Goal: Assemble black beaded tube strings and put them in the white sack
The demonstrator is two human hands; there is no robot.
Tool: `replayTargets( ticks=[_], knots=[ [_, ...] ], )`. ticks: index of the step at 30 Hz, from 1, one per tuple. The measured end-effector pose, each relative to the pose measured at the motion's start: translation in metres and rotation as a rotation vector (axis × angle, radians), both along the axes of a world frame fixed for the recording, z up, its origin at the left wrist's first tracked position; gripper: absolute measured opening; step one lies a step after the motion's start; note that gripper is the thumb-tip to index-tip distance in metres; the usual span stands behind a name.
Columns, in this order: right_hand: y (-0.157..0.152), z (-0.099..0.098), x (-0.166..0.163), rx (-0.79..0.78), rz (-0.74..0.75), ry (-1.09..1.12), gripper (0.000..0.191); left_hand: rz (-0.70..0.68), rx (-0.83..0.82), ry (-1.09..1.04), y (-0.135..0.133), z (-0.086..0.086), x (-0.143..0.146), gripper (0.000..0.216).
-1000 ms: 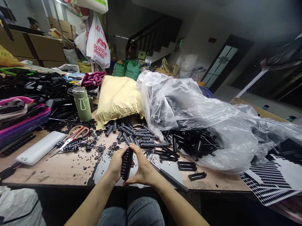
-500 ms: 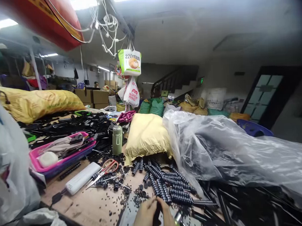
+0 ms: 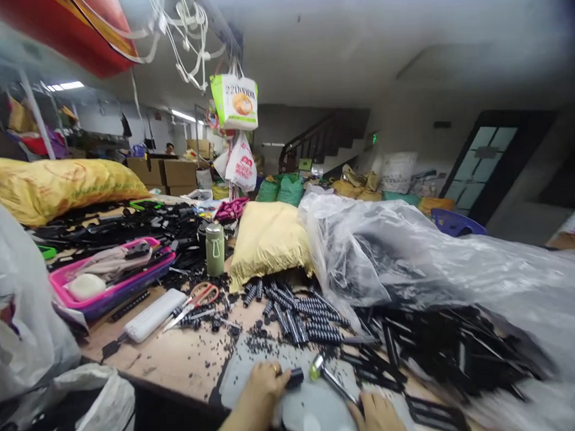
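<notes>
My left hand [image 3: 261, 393] is closed around a short black cylindrical piece [image 3: 295, 378], whose end sticks out past the fingers over a grey mat [image 3: 303, 418]. To its right, my right hand [image 3: 379, 416] grips the handle of a small hammer [image 3: 337, 385]. The hammer's yellowish-tipped head lies over the mat, pointing up and left toward the black piece. Just beyond the mat is a pile of black-and-white ridged rods [image 3: 320, 319]. Tiny black bits are scattered over the mat and the wood around it.
Scissors [image 3: 196, 301], a white oblong block [image 3: 154, 315] and a pink basket [image 3: 105, 303] lie left. A green bottle [image 3: 215, 250] and a pale yellow sack [image 3: 272, 241] stand behind. Clear plastic sheeting [image 3: 442, 266] partly covers black parts [image 3: 445, 342] on the right.
My hands, close together before, have moved apart. The right one has gone to the hammer's handle, and the left holds the black piece. The view has shifted down and right.
</notes>
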State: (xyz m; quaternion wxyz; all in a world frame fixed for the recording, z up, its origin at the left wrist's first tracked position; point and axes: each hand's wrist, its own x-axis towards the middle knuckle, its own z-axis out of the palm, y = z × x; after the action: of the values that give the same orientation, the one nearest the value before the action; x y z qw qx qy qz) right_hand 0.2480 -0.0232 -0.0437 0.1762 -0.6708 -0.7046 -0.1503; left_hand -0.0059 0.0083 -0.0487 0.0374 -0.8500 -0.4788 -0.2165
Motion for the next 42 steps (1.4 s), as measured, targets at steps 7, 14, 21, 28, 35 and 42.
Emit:
replayTargets(
  ticks=[7,14,21,28,35,42],
  knots=[
    [-0.032,0.090,-0.051,-0.385,0.057,0.436,0.035,-0.034,-0.101,0.123,-0.022,0.039,-0.007,0.044],
    [-0.052,0.091,-0.074,-0.580,-0.009,0.349,0.034,0.051,-0.067,0.101,-0.032,0.038,0.000,0.042],
    [-0.058,0.123,-0.106,-0.357,0.213,0.570,0.039,0.018,-0.074,0.099,-0.046,0.023,0.035,0.061],
    [-0.054,0.102,-0.119,-0.530,0.280,0.310,0.041,0.016,-0.204,0.029,-0.032,0.022,0.038,0.048],
    [-0.024,0.092,-0.051,-0.459,0.102,0.295,0.036,0.320,-0.172,-0.023,-0.029,0.088,-0.020,0.046],
    [-0.010,0.052,-0.008,-0.422,0.067,0.153,0.036,1.090,-0.113,0.143,-0.106,0.167,-0.168,0.032]
  ],
)
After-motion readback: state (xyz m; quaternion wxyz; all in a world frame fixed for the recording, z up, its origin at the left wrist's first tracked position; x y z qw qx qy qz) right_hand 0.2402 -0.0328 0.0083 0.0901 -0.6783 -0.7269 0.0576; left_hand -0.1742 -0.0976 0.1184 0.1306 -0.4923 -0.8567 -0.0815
